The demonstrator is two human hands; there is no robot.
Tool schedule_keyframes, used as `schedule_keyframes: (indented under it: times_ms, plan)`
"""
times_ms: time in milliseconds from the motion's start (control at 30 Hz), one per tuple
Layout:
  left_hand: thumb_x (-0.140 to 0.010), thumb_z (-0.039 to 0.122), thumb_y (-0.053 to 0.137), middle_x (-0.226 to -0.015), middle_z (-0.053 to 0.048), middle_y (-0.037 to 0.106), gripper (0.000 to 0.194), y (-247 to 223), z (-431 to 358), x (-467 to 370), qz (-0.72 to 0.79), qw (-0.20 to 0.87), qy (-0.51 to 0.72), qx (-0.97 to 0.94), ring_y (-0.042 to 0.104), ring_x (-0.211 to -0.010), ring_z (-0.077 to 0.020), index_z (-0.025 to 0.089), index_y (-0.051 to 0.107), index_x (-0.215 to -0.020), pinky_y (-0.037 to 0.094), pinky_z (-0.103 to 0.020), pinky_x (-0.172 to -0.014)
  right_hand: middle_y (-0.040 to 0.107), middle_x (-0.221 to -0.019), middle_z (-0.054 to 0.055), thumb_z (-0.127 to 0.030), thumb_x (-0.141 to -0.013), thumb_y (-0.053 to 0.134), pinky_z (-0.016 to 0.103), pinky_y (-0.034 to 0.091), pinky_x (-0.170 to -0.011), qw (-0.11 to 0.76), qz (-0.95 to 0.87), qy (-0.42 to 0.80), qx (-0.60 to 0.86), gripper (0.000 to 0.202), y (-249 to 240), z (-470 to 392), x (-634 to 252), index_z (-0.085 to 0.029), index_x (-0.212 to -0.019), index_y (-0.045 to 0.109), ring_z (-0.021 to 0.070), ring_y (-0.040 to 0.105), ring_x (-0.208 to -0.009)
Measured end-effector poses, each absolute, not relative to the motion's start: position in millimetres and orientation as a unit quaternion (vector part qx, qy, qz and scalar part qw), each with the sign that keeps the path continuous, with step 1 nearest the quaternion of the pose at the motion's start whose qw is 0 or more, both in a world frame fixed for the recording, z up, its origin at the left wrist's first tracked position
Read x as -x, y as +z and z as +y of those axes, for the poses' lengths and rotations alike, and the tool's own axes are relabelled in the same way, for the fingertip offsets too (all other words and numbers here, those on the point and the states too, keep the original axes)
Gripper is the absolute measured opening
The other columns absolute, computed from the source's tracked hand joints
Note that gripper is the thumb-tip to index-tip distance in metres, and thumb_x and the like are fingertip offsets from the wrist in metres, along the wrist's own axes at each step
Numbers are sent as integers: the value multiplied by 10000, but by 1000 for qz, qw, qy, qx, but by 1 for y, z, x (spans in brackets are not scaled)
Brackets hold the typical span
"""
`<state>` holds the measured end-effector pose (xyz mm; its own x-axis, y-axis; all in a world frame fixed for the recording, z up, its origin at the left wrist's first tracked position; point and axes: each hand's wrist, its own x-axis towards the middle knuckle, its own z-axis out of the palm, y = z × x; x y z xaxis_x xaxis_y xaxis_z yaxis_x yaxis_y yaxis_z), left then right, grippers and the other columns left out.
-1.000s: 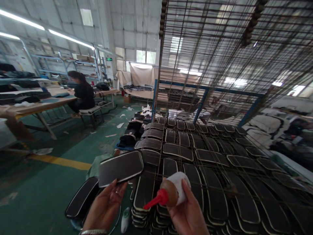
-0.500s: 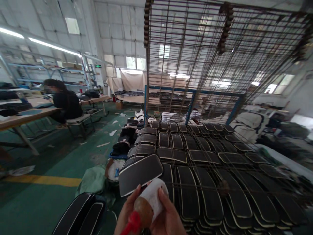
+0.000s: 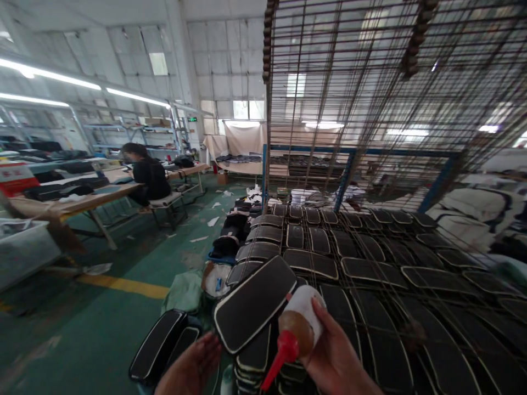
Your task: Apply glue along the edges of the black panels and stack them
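My right hand [image 3: 335, 348] is wrapped round a glue bottle [image 3: 307, 312] with a white label, brown contents and a red nozzle [image 3: 284, 354] that points down and left. My left hand [image 3: 195, 359] is off the bottle, its fingers stretched out beside the lower left corner of a loose black panel [image 3: 255, 304] with a pale edge. Whether the fingertips touch that panel I cannot tell. The panel lies tilted on stacks of similar black panels [image 3: 382, 329]. Part of its right end is close behind the bottle.
A wire rack [image 3: 349, 99] rises over the panel stacks. Black padded pieces [image 3: 158, 340] and a green bag [image 3: 183, 293] stand at the left. Further off, a seated person [image 3: 150, 175] works at a long table [image 3: 105, 195]. Scraps lie on the green floor [image 3: 123, 323].
My left hand has let go of the bottle and moved down to the left, opening. The bottle stays in my right hand, its nozzle now plainly visible. The view has turned left.
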<state>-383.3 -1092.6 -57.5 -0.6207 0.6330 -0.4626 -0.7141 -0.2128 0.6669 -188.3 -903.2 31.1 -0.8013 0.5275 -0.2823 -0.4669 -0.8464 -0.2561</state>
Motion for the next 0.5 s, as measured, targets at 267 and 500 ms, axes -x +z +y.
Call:
schedule_keyframes:
  times_ms: [267, 500]
  plan:
    - [-794, 257, 740, -1115, -127, 752, 328, 58, -1085, 412, 605, 460, 582, -290, 693, -1028, -270, 172, 693, -1108, 521, -364, -924, 702, -1020, 213, -208, -642, 990, 418, 615, -745, 204, -169, 944, 198, 592, 39, -899, 185, -14, -1102, 672, 296, 700, -826]
    - [-716, 118, 734, -981, -42, 779, 254, 53, -1053, 400, 577, 493, 544, -358, 704, -893, -243, 185, 702, -960, 528, -368, -843, 718, -963, 181, -251, -572, 1022, 401, 593, -820, 202, -182, 938, 217, 586, 31, -902, 187, -40, -1013, 700, 290, 691, -849]
